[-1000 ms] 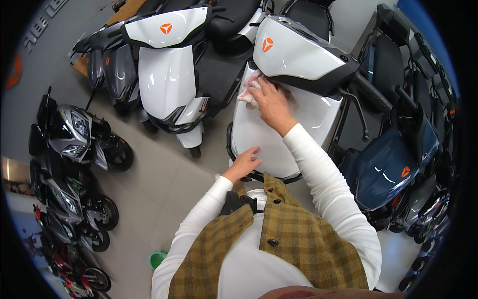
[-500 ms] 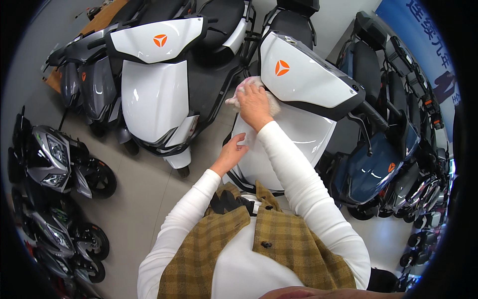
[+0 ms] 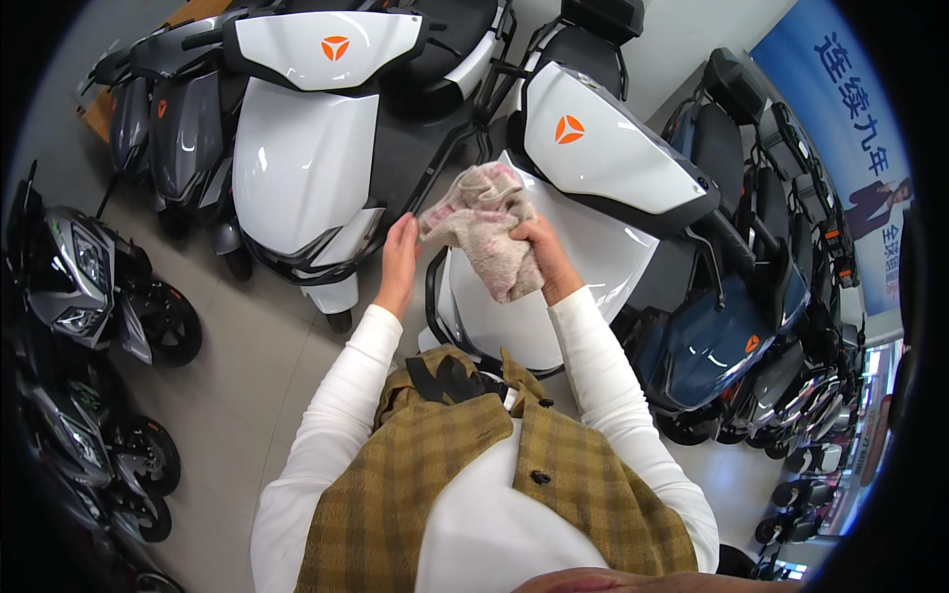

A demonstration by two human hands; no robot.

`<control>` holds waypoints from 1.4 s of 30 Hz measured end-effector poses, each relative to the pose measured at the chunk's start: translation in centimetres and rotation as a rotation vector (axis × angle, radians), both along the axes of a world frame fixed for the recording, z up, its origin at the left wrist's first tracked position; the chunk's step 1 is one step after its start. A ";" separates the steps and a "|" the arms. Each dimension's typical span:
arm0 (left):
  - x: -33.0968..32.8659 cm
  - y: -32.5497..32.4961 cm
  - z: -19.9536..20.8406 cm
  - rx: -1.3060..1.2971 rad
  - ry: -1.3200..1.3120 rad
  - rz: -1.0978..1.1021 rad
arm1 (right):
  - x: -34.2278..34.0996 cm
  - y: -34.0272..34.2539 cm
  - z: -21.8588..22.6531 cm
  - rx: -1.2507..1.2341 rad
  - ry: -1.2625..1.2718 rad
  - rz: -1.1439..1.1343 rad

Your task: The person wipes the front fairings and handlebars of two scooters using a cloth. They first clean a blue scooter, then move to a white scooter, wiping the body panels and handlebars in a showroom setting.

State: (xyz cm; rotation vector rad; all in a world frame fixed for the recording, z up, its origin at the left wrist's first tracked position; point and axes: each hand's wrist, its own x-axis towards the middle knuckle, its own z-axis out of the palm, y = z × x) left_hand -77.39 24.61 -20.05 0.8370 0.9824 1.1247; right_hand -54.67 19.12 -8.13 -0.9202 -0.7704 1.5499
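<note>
Pale floor tiles [image 3: 237, 381] run between parked scooters; through the head camera I look down on a white scooter [image 3: 598, 257] and, farther right, a blue scooter [image 3: 707, 346]. My right hand [image 3: 549, 259] grips a crumpled beige-and-pink cloth [image 3: 484, 232], thumb on top, over the white scooter's front panel. My left hand [image 3: 399, 265] is open, fingers extended at the cloth's left edge; I cannot tell whether they touch it.
</note>
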 end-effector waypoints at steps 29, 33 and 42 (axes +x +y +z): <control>11.8 -2.3 12.6 0.501 0.046 -0.423 | 4.4 -5.0 9.3 0.673 -1.654 -0.708; 15.2 -2.3 14.2 0.916 0.270 -0.234 | 11.1 -4.6 12.2 0.576 -2.042 -1.066; 22.3 -1.4 19.2 1.342 0.489 0.005 | 16.0 -2.8 11.8 0.375 -2.143 -1.027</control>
